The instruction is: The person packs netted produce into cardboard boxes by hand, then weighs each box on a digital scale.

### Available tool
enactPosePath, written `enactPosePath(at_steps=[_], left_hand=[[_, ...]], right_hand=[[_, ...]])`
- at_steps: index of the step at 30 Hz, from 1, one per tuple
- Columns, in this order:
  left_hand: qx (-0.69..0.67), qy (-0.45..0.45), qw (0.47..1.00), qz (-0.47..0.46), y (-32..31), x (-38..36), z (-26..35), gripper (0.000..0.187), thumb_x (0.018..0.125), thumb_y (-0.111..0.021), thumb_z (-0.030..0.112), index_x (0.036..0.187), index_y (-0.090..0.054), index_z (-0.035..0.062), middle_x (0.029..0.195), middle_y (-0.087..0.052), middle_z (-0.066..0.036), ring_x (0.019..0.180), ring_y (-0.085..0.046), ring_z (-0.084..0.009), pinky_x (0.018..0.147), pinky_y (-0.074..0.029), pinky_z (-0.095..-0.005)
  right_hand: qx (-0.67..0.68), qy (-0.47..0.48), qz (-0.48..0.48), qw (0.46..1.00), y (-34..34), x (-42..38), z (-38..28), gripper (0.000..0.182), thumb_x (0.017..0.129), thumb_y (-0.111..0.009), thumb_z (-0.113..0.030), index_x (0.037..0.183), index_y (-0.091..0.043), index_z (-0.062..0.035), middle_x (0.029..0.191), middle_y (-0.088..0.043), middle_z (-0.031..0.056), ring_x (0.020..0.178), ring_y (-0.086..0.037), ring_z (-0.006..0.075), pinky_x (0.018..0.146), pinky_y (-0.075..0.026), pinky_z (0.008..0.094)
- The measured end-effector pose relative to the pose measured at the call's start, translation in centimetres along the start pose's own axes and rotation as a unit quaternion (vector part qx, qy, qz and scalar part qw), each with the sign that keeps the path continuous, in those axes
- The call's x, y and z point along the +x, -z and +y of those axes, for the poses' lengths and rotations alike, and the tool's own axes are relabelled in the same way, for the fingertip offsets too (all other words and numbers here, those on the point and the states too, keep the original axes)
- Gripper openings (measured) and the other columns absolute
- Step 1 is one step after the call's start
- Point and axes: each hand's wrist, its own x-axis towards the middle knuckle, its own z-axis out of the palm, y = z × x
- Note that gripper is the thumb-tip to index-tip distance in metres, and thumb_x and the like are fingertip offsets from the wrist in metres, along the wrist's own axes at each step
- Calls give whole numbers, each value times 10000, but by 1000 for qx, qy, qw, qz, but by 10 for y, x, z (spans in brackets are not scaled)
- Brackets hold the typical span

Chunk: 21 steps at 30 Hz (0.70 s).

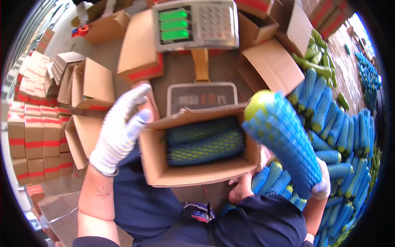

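Note:
My left hand [119, 127], in a white glove, has its thumb and fingers apart at the upper left corner of an open cardboard box [197, 178]. Inside the box, long green gourds [205, 148] in dark blue foam net sleeves lie side by side. My right hand [322, 181], also gloved, grips the lower end of another gourd [284, 140] in a bright blue foam net. That gourd is tilted beside the box's right side, its bare green end overlapping the box's upper right corner in this view.
Behind the box stands a scale with a lit green display [173, 24] and a platform [201, 99]. Netted gourds [341, 131] lie piled at right, bare green ones [321, 57] above them. Stacked cartons [37, 136] and open boxes [98, 84] fill the left. Another person's hand [108, 13] shows at top left.

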Motion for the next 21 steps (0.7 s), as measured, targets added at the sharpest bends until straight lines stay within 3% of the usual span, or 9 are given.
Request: enactPosePath(at_steps=[1,2,4,6,9,11,14,17,21], left_hand=[[44,0,999,-16,5,0,-6,551,979,-617,291,1431,-467,14,1410,-524,-96,1261,-511,-189,1078,-385,-327],[69,-23,997,-4,6,-2,-6,555,946,-654,315,1389,-506,16,1344,-570,-192,1275,-531,-310,1081,-397,-373],[108,-60,992,-7,12,-3,-12,547,949,-646,333,1374,-512,16,1330,-574,-196,1271,-531,-325,1076,-402,-372],[130,-94,987,-7,14,-6,-14,502,949,-649,280,1354,-527,10,1321,-579,-201,1260,-537,-334,1074,-404,-374],[20,-114,993,-2,11,-9,-6,471,955,-644,225,1352,-542,-8,1326,-585,-152,1281,-518,-241,1100,-360,-337],[-19,-150,988,21,3,-12,2,400,955,-634,136,1323,-575,-11,1238,-636,-113,1180,-578,-191,1052,-405,-308],[-184,-128,975,-18,-9,-16,16,366,976,-598,61,1333,-570,-17,1108,-648,-26,1018,-593,-71,925,-467,-233],[-229,-95,967,-60,-21,-19,25,373,984,-593,72,1344,-557,-19,1123,-654,-28,990,-599,-76,903,-474,-232],[-135,-103,976,-137,-45,-17,24,383,1001,-581,151,1344,-556,-18,1169,-642,-37,947,-601,-95,882,-479,-242]], right_hand=[[-11,-10,-23,1000,-5,-2,-8,1141,460,-929,-385,1342,-461,166,1243,-627,206,1159,-606,254,1056,-418,366],[-35,-18,-48,998,-23,1,-20,1123,454,-918,-356,1338,-467,170,1231,-633,202,1150,-609,251,1059,-411,357],[-156,-28,-94,983,-50,12,-42,1091,442,-894,-342,1325,-498,160,1196,-654,176,1116,-621,219,1048,-408,325],[-277,-35,-143,950,-77,23,-59,1028,513,-879,-396,1330,-522,115,1167,-671,143,1087,-627,184,1022,-426,303],[-322,-27,-171,931,-104,28,-64,952,577,-893,-377,1324,-537,94,1147,-674,124,1079,-617,166,1016,-432,304],[-324,-27,-170,930,-110,25,-65,951,580,-904,-379,1325,-540,88,1150,-671,120,1079,-618,176,1019,-433,312],[-287,-28,-116,951,-112,8,-67,978,548,-921,-356,1339,-538,75,1186,-648,123,1133,-593,197,1048,-413,329],[-254,20,-22,967,-98,-23,-62,970,576,-856,-439,1338,-537,70,1248,-607,124,1184,-568,209,1071,-394,336],[-204,87,125,967,-36,-59,-21,970,704,-743,-525,1392,-446,91,1282,-597,118,1161,-581,191,1013,-441,325]])
